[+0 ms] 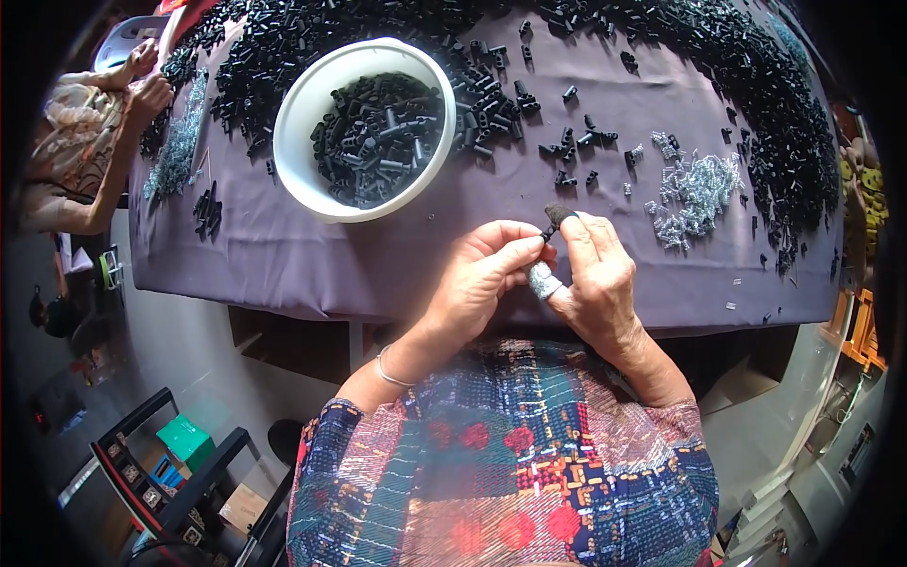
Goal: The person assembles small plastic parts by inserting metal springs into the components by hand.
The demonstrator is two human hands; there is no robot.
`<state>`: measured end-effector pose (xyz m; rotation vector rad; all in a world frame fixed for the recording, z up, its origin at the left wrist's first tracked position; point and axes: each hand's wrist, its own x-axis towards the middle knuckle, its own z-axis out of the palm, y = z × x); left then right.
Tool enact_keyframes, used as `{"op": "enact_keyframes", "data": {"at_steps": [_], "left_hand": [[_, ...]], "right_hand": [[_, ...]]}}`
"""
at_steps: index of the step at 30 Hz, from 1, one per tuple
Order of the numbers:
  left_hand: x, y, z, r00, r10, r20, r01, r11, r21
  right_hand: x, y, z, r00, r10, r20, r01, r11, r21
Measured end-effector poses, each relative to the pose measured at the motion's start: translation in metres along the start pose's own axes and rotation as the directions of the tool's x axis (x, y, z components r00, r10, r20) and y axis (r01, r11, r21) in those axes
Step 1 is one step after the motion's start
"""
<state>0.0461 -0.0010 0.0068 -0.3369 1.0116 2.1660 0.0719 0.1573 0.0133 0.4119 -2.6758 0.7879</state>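
Close to the table's near edge, my left hand (479, 276) pinches a small black plastic part (547, 233) between thumb and fingertips. My right hand (597, 269) closes on the same part from the other side. A dark cover sits on one right fingertip, and a pale wrap goes round the right thumb. Fingers hide most of the part, so its exact shape cannot be made out. Beyond my left hand stands a white bucket (288, 175) holding many black tubular parts (385, 132). Right of my hands lies a heap of small clear pieces (694, 194).
Loose black parts (578, 135) lie between bucket and clear heap. Large black piles (765, 113) cover the table's far and right sides. A purple-grey cloth (378, 274) drapes the table. At the left, another person's hands (146, 80) work near more clear pieces (179, 142).
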Motion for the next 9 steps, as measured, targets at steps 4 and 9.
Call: {"op": "enact_keyframes", "data": {"at_steps": [4, 9], "left_hand": [[0.0003, -0.0017, -0.0023, 1.0, -0.002, 0.012, 0.002, 1.0, 0.0], [0.0005, -0.0001, -0.0057, 0.998, -0.063, 0.007, 0.063, 0.998, 0.017]], "right_hand": [[-0.0006, 0.0006, 0.0009, 1.0, 0.02, 0.018, -0.021, 0.999, 0.026], [-0.0021, 0.0041, 0.002, 0.999, 0.021, 0.023, -0.024, 0.994, 0.108]]}}
